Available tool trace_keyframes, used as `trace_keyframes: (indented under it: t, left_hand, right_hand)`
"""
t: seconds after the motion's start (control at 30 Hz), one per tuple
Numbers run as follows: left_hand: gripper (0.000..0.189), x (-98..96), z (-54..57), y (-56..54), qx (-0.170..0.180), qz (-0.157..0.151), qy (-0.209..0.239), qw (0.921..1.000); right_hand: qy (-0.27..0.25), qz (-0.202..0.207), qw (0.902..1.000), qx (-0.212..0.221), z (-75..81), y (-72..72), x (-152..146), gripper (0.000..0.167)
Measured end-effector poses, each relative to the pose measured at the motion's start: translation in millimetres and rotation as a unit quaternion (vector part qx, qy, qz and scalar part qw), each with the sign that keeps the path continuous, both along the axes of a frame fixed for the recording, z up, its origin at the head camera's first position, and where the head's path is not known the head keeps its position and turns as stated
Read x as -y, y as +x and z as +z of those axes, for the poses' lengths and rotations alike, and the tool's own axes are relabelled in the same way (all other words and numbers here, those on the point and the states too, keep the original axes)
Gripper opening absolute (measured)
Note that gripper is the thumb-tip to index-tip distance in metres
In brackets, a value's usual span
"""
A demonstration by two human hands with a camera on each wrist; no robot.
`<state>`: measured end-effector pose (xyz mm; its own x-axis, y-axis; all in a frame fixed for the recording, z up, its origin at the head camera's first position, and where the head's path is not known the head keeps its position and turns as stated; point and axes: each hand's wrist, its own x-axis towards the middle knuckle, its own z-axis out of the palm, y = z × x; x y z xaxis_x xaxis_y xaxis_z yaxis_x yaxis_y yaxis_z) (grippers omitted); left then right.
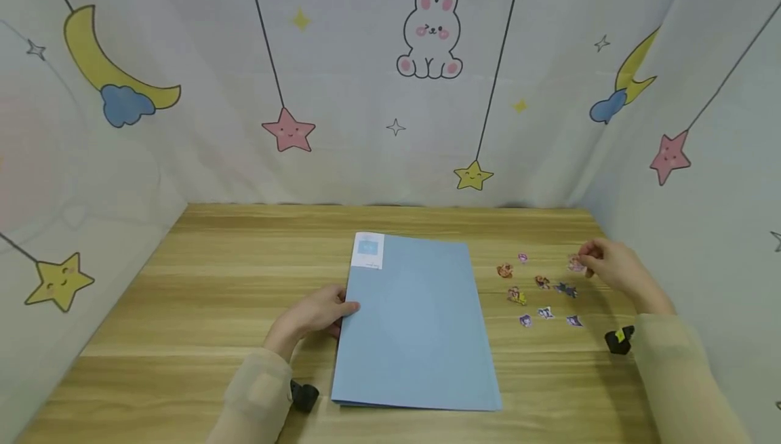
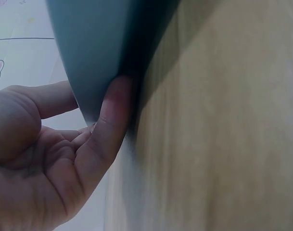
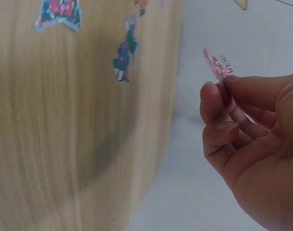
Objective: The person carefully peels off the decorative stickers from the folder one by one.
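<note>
A light blue folder [image 1: 415, 322] with a white label [image 1: 368, 251] in its top left corner lies upright on the table before me. My left hand [image 1: 320, 310] grips its left edge, thumb on the cover and fingers beneath. In the left wrist view that edge of the folder [image 2: 93, 53] is raised, with the fingers tucked between it and the wood. At the right, my right hand [image 1: 610, 268] pinches a small pinkish sticker [image 1: 575, 263] between thumb and fingertips. The right wrist view shows this sticker [image 3: 216, 65] held edge-on, above the table surface.
Several small cartoon stickers lie scattered right of the folder, among them a dark blue-green one [image 1: 566, 289] and a yellowish one [image 1: 516, 295]. The wooden table [image 1: 201, 281] meets a white printed curtain [image 1: 342, 173] at the back and sides. Black wrist cameras sit by both sleeves.
</note>
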<state>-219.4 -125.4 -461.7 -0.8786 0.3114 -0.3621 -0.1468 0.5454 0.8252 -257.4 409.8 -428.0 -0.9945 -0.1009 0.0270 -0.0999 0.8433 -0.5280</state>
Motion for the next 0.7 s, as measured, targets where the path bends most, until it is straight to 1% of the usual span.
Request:
trace_keyframes:
  t: [0.13,0.23,0.33,0.47,0.53,0.7]
  left_hand:
    - [0.022,-1.0,1.0,-0.8,0.0,-0.001,-0.002,1.0]
    - [0.021,-1.7,0.0,-0.9,0.002,-0.001,0.001,1.0]
    - [0.022,-1.4,-1.5,-0.7,0.002,-0.001,0.004,1.0]
    - [0.023,-1.1,-2.6,-0.8,-0.001,-0.002,0.004,1.0]
    - [0.023,-0.7,-2.9,-0.9,-0.001,-0.003,0.002,1.0]
    - [0.024,0.3,-2.9,-1.7,0.001,-0.001,0.005,1.0]
  right_hand:
    - [-0.014,0.01,0.9994,0.029,-11.9,-17.8,-1.4,0.015]
    - [-0.021,0.012,0.9987,0.046,-18.3,-26.6,2.3,0.013]
    - [-0.014,0.002,0.9981,0.06,-20.4,-31.2,7.9,0.016]
    - [-0.007,0.007,0.9976,0.068,-22.8,-34.3,11.4,0.02]
    - [-0.021,0.007,0.9967,0.078,-26.1,-35.8,12.7,0.018]
    - [-0.029,0.003,0.9967,0.076,-35.3,-40.2,14.6,0.015]
